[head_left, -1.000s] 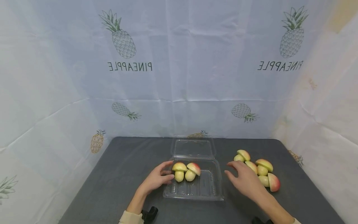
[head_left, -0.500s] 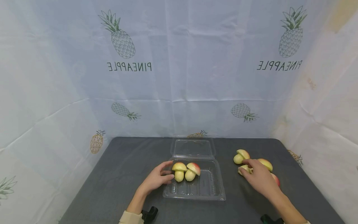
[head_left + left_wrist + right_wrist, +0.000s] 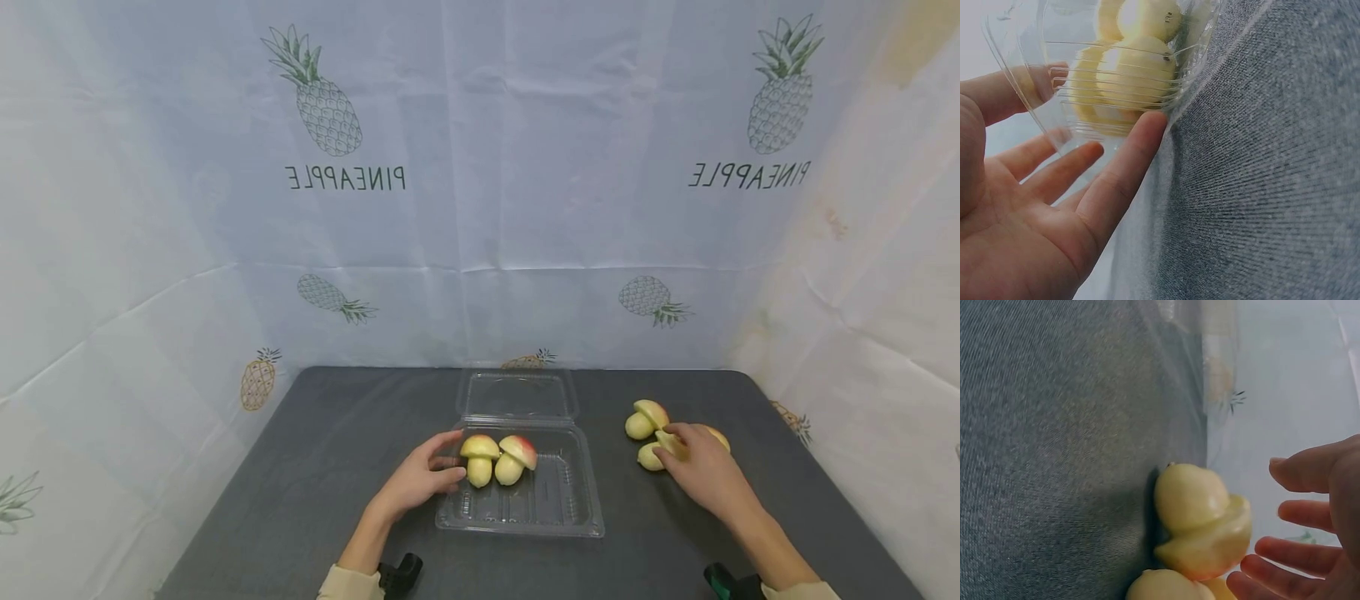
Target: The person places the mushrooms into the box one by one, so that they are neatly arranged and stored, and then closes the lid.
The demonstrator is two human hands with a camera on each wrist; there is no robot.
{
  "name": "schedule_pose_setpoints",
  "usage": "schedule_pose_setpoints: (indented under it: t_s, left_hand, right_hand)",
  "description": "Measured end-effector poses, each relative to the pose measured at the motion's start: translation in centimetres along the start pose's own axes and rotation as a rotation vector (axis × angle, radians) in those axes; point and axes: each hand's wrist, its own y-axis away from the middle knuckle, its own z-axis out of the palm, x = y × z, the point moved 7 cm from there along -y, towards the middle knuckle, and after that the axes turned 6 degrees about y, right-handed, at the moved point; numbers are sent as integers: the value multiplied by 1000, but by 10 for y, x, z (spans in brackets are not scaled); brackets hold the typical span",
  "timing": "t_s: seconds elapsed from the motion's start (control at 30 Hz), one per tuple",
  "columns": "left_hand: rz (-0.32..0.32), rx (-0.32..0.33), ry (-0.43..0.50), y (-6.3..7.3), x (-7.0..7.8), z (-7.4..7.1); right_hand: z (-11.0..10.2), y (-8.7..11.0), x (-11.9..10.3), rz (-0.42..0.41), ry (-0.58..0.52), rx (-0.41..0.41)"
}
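A clear plastic clamshell box (image 3: 570,527) lies with its lid folded back, holding a yellow-and-red toy mushroom (image 3: 480,460) and a second toy mushroom (image 3: 516,460) at the left. My left hand (image 3: 416,479) is beside the box's left wall; in the left wrist view its loosely spread fingers (image 3: 1119,172) reach the plastic. My right hand (image 3: 708,475) is over the loose group, beside a toy mushroom (image 3: 651,457) whose cap it partly hides. In the right wrist view the fingers (image 3: 1294,553) are extended near a toy mushroom (image 3: 1191,497), thumb apart from it.
Another toy mushroom (image 3: 640,427) lies behind the right hand. A further yellow cap (image 3: 716,437) shows just past the knuckles. The raised lid (image 3: 517,396) rests at the table's back. A patterned white curtain (image 3: 480,208) encloses the dark table (image 3: 360,417).
My right hand has moved right, from between box and group to over the loose mushrooms. The nearest mushroom's stem has come into view. The left hand stays in place.
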Motion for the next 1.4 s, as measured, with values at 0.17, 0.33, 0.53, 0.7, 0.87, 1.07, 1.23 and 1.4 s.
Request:
schedule_pose_setpoints:
  t_s: [0.17,0.33,0.53,0.7,0.87,1.07,1.23,1.4]
  left_hand:
    - [-3,5,-5,1,-1,-1]
    - [-6,8,6,0,-2,-1]
    - [-2,4,1,-1,-2,-1]
    - [-9,4,7,-1,-2,-2]
    - [-3,3,5,0,0,-1]
    - [0,4,-9,-1,-1,-2]
    - [2,4,-19,-1,-1,-2]
    - [9,-2,-21,0,0,0]
  right_hand:
    - [6,-4,8,1,13,7]
    - [7,-7,11,20,20,14]
    - [11,-10,16,55,14,-26]
    - [15,-14,20,45,19,-18]
    - [16,-17,21,28,19,13]
    - [15,-13,17,21,-7,44]
    - [12,-10,13,25,-46,76]
    - [11,-8,5,55,-133,66]
